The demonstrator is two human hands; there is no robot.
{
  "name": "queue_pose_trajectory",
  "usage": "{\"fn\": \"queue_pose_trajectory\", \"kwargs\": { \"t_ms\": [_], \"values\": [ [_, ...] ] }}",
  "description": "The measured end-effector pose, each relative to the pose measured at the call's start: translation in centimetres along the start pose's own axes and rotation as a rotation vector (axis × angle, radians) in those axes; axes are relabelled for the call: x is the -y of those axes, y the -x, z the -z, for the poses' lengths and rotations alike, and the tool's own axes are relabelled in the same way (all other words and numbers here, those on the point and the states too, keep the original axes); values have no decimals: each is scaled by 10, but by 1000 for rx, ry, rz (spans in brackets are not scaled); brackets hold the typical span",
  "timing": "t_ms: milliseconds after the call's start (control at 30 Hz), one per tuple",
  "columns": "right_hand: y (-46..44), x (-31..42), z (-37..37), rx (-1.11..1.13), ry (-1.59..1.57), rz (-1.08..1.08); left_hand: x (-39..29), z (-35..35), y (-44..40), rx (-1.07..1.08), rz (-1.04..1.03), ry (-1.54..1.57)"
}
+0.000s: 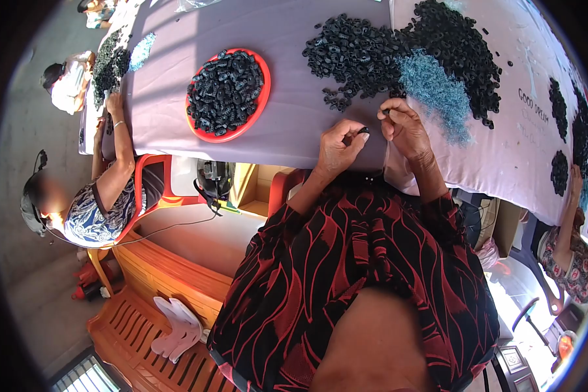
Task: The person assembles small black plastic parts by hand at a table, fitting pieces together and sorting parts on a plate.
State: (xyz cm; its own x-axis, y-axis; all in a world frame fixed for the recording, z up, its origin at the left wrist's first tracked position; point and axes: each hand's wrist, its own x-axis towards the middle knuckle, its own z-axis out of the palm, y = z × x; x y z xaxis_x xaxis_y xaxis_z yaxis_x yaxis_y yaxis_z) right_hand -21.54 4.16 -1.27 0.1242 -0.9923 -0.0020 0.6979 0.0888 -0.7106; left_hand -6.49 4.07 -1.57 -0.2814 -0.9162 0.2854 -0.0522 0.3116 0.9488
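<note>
My left hand [338, 149] is closed over the table's near edge, pinching a small black plastic part [364, 130] between thumb and fingers. Close by on the right, my right hand [408, 130] pinches a small dark piece [385, 112], its exact kind too small to make out. The hands are slightly apart. Just beyond them lies a heap of black ring-like plastic parts [353, 55], and a pile of small translucent blue pieces [434, 91] is beside my right hand. A round red tray [266, 91] to the left is heaped with black ribbed parts.
A second black heap [454, 52] lies at the far right of the cloth-covered table [157, 124]. One person [104, 202] sits at the left and another [571, 255] at the right, both reaching to piles. An orange chair [130, 340] with a white glove [176, 326] stands below left.
</note>
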Motion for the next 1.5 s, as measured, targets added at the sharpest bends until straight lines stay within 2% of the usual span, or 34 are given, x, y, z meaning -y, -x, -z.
{"fn": "queue_pose_trajectory", "kwargs": {
  "t_ms": [167,400,467,767,1000,1267,1500],
  "values": [
    [3,0,-4,13,-190,-46,0,2,0,8,1,-22],
    [6,-2,-7,52,-229,-36,1,3,1,24,0,-26],
    [6,-5,-4,-32,-156,-52,0,3,0,24,-5,-22],
    [11,-2,-14,-85,40,-47,-1,3,0,29,-9,-2],
    [12,-2,-13,-22,147,-41,0,4,-1,53,-24,-5],
    [14,2,-21,15,493,-44,0,4,-2,70,-27,-27],
    [12,5,-24,13,647,-45,1,4,-3,93,-42,-60]
  ]
}}
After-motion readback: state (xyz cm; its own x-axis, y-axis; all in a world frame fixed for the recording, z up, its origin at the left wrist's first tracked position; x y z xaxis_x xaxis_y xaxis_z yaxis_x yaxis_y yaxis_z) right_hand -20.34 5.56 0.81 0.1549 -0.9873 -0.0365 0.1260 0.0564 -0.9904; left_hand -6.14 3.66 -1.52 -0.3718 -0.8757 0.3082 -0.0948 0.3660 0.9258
